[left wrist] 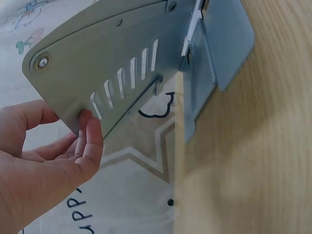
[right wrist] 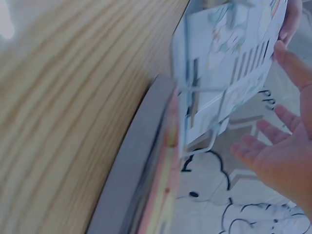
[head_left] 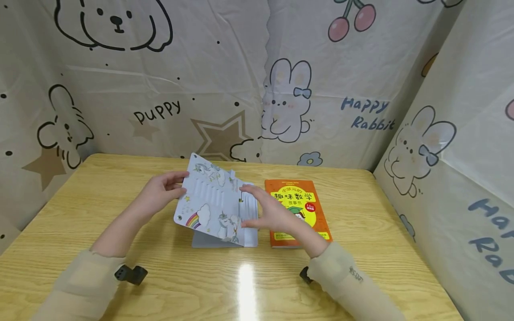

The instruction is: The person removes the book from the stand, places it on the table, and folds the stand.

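Left hand pinches the tilted book stand; right hand, fingers straight, seemingly touching; a loosened pinch could drop the panel

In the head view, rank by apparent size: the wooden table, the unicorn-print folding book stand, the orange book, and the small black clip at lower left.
1. Wooden table, by far the largest.
2. Unicorn-print folding book stand.
3. Orange book, slightly smaller than the stand, though the right hand covers part of both.
4. Small black clip.
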A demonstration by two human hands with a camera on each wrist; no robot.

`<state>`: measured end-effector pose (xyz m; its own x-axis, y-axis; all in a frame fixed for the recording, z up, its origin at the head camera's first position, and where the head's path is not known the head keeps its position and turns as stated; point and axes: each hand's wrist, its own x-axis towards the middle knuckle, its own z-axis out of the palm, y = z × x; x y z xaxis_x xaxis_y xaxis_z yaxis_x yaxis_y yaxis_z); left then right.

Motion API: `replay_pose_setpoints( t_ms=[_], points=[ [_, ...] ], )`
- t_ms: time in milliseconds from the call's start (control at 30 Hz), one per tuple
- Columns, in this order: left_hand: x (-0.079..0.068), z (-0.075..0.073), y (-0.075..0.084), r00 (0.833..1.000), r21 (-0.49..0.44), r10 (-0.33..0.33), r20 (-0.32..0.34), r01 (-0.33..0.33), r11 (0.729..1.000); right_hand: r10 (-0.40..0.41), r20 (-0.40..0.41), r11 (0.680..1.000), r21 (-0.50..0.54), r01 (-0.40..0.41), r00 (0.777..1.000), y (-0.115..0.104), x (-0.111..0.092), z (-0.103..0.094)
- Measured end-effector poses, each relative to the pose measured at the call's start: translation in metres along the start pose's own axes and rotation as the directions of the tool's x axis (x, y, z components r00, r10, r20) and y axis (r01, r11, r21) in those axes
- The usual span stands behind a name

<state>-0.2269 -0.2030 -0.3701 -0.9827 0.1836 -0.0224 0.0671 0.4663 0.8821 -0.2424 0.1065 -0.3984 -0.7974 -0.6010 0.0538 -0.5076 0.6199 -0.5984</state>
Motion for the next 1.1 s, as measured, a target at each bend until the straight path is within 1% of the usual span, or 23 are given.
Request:
replay_pose_setpoints(
  t_ms=[233,400,500,633,733,900,1100],
  points=[
    [-0.003,-0.004,-0.016,1.000,-0.056,-0.019,0.017,0.020,0.998,0.013,0.042,0.997,0.072,-0.016,0.999,0.017,0.007,-0.001],
    [-0.004,-0.006,-0.027,0.999,-0.086,-0.030,0.034,0.033,0.996,0.014,0.053,0.996,0.082,-0.019,0.999,0.030,0.014,-0.002],
    [-0.004,-0.007,-0.032,0.998,-0.098,-0.044,0.047,0.048,0.994,0.030,0.069,0.995,0.094,-0.037,0.997,0.038,0.017,-0.003],
    [-0.005,-0.008,-0.038,0.997,-0.089,-0.062,0.056,0.067,0.994,0.053,0.095,0.988,0.142,-0.066,0.994,0.047,0.021,-0.004],
    [-0.005,-0.008,-0.043,0.996,-0.073,-0.070,0.063,0.074,0.995,0.054,0.120,0.984,0.165,-0.073,0.991,0.052,0.023,-0.004],
    [-0.006,-0.007,-0.051,0.994,-0.055,-0.078,0.073,0.082,0.995,0.049,0.166,0.985,0.156,-0.075,0.985,0.056,0.024,-0.003],
    [-0.007,-0.005,-0.055,0.990,-0.045,-0.110,0.088,0.114,0.992,0.066,0.198,0.985,0.144,-0.096,0.978,0.058,0.023,-0.002]
  ],
)
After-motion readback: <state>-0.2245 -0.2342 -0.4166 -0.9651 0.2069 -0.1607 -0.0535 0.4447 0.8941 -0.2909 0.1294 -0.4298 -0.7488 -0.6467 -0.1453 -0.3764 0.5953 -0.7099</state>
